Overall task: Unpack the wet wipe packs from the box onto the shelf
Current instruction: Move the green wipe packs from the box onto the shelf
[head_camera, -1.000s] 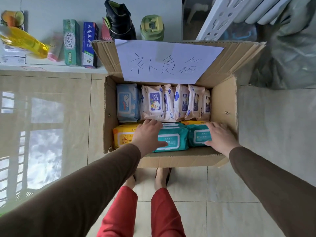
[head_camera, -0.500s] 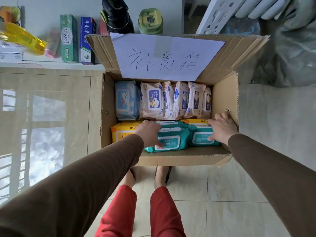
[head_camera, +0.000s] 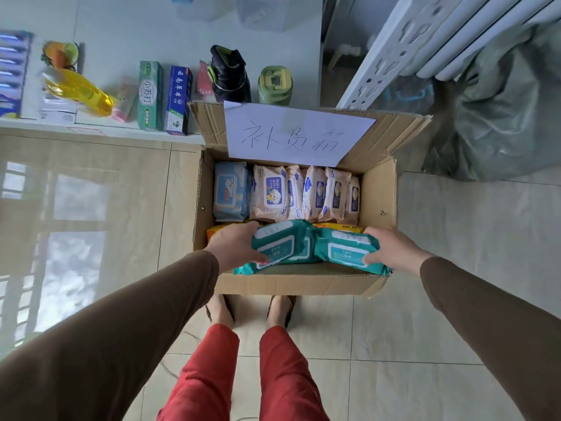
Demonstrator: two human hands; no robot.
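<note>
A person in brown sleeves and red trousers is standing over an open cardboard box (head_camera: 378, 196) sitting on a tiled floor, seen from above. The left hand (head_camera: 232, 249) is grasping the left end of a teal wet wipe pack (head_camera: 280, 244), fingers curling under its edge and thumb lying across the top. The right hand (head_camera: 390, 249) is grasping the right end of a second teal wet wipe pack (head_camera: 344, 249) in the same way. The two packs are touching in the middle and are sitting at the near side of the box, raised to about the height of its near rim. Beneath them, yellow wipe packs (head_camera: 352, 227) are showing. In the far half of the box, a pale blue wipe pack (head_camera: 230, 191) is lying at the left, and a row of pink baby wipe packs (head_camera: 306, 192) is standing on edge to its right. A white sheet of paper (head_camera: 294, 133) with handwritten characters is lying on the far flap. Beyond the box, at the far left, a white shelf (head_camera: 103, 22) is holding toothpaste boxes (head_camera: 164, 97), a yellow bottle (head_camera: 80, 92), a black flask (head_camera: 229, 74) and a green container (head_camera: 274, 85).
</note>
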